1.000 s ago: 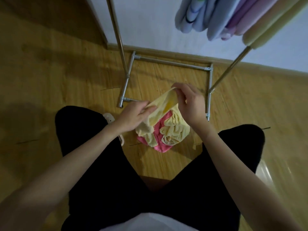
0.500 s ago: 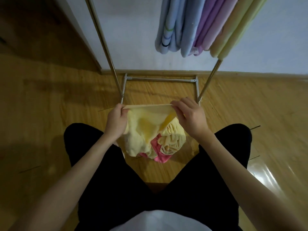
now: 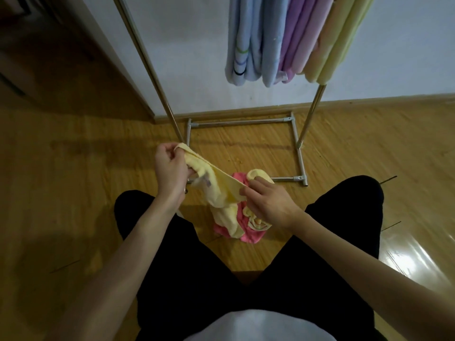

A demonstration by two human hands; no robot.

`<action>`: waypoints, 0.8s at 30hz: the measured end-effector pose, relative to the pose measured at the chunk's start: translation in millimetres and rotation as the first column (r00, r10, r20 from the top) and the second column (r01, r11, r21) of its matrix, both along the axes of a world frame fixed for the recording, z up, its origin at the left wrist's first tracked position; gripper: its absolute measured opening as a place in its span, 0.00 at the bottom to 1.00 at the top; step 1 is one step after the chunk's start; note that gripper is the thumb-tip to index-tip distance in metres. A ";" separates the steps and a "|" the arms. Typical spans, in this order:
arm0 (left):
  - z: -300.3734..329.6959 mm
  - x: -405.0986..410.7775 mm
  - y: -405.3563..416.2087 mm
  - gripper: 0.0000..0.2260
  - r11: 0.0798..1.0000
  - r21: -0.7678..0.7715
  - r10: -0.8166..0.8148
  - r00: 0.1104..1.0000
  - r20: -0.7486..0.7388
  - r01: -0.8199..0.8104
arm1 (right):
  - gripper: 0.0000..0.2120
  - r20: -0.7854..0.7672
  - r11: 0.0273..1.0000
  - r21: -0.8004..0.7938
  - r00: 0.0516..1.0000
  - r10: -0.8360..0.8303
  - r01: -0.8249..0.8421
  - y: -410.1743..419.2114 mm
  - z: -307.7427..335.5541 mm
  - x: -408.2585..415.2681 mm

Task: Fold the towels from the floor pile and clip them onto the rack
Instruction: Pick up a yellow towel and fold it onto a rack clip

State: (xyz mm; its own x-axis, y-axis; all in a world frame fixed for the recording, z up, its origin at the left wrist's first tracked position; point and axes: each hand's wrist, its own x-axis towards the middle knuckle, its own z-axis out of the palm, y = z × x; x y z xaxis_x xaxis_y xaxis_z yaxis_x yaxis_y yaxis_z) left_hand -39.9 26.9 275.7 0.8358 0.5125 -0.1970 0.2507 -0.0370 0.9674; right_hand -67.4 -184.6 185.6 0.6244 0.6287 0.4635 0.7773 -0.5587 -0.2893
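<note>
Slanting between 2 hands (image 3: 170,169), yellow towel (image 3: 216,185), far-left to near-right.

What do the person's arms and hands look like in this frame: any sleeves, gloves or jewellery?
Both forearms are bare up to the frame edge; no sleeves show. The left hand and right hand wear no gloves, and no rings, watch or wristbands are visible. Below them are black trousers and the hem of a white top.

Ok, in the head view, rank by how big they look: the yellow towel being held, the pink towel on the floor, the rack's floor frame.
1. rack's floor frame
2. yellow towel
3. pink towel, partly covered, so unsure
</note>
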 end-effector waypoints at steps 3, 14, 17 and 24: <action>8.4 -1.3 -6.5 0.05 0.999 -0.021 0.029 1.000 0.006 -0.028 | 0.10 -0.017 0.999 0.039 1.000 -0.013 0.014 11.3 3.6 -1.9; 47.8 -10.0 -22.3 0.07 0.957 -0.290 -0.046 0.997 -0.060 0.027 | 0.15 -0.269 0.987 0.104 0.959 -0.089 0.121 48.7 17.6 5.5; 59.7 -14.0 -21.7 0.07 0.911 -0.412 -0.065 0.995 -0.070 0.030 | 0.12 -0.310 0.967 0.126 0.935 -0.173 0.221 55.8 21.3 13.1; 78.6 -19.0 -20.2 0.06 0.805 -0.592 -0.089 0.995 -0.054 0.040 | 0.20 -0.311 0.934 0.125 0.907 -0.283 0.335 64.5 25.4 26.9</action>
